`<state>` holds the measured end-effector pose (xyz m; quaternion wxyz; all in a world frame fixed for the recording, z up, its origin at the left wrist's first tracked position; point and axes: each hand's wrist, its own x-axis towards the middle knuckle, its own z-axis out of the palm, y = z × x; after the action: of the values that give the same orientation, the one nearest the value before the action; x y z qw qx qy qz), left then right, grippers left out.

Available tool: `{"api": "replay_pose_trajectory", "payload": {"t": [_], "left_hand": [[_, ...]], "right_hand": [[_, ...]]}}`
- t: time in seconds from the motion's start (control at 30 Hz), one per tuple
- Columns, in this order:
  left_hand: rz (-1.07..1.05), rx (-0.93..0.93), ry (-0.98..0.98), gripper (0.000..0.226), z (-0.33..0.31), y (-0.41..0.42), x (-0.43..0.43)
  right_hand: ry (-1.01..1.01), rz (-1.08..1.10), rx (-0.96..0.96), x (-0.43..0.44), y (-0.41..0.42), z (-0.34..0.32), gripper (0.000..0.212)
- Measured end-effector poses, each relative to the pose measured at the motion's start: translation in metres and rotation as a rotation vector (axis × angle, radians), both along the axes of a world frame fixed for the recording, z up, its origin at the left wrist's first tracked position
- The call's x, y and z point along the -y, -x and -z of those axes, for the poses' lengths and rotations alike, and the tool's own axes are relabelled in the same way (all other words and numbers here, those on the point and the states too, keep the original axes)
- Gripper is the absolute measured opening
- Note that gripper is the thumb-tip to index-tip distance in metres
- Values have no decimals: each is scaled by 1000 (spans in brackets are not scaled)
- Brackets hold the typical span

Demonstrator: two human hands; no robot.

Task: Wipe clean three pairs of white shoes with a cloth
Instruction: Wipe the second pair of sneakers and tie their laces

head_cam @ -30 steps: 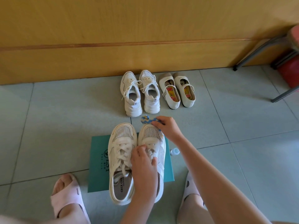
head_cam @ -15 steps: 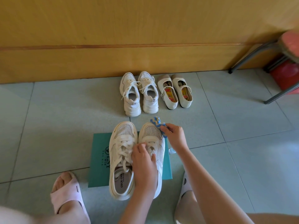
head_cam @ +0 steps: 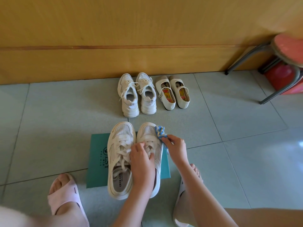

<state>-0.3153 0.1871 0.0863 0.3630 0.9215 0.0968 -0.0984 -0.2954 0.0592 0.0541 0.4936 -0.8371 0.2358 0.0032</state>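
Coming round from the floor just beyond the toe, where it was a second ago, the right hand (head_cam: 176,145) is now pressing the blue-and-white cloth (head_cam: 160,131) against the outer side of the toe of the mesh sneaker (head_cam: 147,134). The cloth is being pinched in a bunch between the thumb and curled fingers. Part of it is sticking up above the shoe's rim and part is trailing down beside the sole. The left hand (head_cam: 142,158) is staying where it was, lying over the laced top of this same sneaker. Its fingers are curling into the laces and its thumb is hooking the far side, so it is gripping the shoe and holding it down. Its twin sneaker (head_cam: 120,154) is sitting untouched just beside it, on the person's left, and both are resting on a flat teal box (head_cam: 97,159) on the tiled floor (head_cam: 49,128). Farther off, near the wooden wall (head_cam: 147,30), a pair of chunky lace-up sneakers (head_cam: 136,95) is standing toes to the wall. A pair of strap shoes (head_cam: 173,92) with patterned insoles is standing just to their right. A foot in a pink slipper (head_cam: 65,200) is showing at lower left, and a red-topped stool (head_cam: 288,49) is blurring at the right edge.
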Motion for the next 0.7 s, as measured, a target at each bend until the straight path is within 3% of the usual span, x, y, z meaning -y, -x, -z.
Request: {"api": "replay_pose_trajectory", "payload": {"t": [0.23,0.37,0.5,0.7], "left_hand": [[4,2,5,44,-1,0,-1],[4,8,10,44,-1,0,-1],[1,12,18,44,-2,0,-2],[4,19,31,44,-2,1,-3]], "right_hand": [[15,-8,-50,2,6,-6,40],[-29,-50,-126,9,11,-6,22],[-90,-70,-167,11,21,-8,20],[-243,-118,-444,32,20,-21,4]]}}
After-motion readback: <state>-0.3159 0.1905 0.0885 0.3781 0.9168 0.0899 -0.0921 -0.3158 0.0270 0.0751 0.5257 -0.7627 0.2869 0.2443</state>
